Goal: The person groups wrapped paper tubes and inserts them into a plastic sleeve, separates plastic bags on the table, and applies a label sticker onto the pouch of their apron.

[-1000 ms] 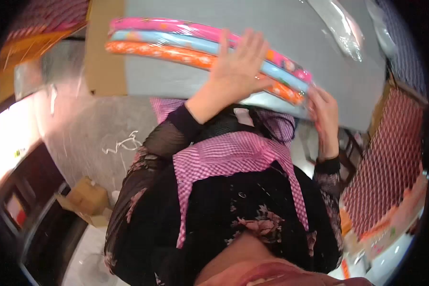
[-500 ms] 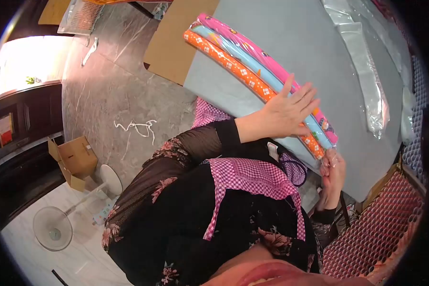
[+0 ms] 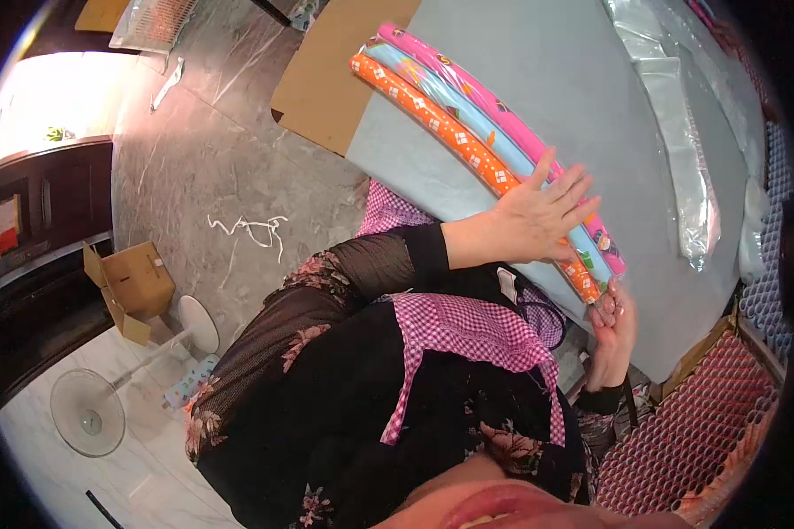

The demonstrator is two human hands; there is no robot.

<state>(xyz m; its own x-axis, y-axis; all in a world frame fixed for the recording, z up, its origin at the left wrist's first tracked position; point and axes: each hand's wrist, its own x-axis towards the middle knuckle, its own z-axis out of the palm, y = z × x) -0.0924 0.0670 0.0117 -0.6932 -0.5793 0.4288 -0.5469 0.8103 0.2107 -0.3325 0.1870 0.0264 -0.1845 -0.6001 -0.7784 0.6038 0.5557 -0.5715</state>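
Three patterned rolls in clear plastic lie side by side, slanting across the grey table surface (image 3: 556, 79): an orange roll (image 3: 441, 125), a light blue roll (image 3: 468, 113) and a pink roll (image 3: 494, 104). My left hand (image 3: 543, 213) rests flat across the rolls near their lower right end, its fingers spread. At that end, my right hand (image 3: 612, 319) has its fingers closed on the clear plastic wrapping, just past the tips of the rolls.
Brown cardboard (image 3: 326, 79) borders the table's left side. Clear plastic sleeves (image 3: 684, 150) lie at the right, beside red mesh material (image 3: 688, 432). On the floor are white string (image 3: 258, 231), an open cardboard box (image 3: 137, 286) and a white stand (image 3: 88, 414).
The view has turned, so the rolls now slant more steeply. My left hand stays spread on them; my right hand, at their end, has its fingers drawn together.
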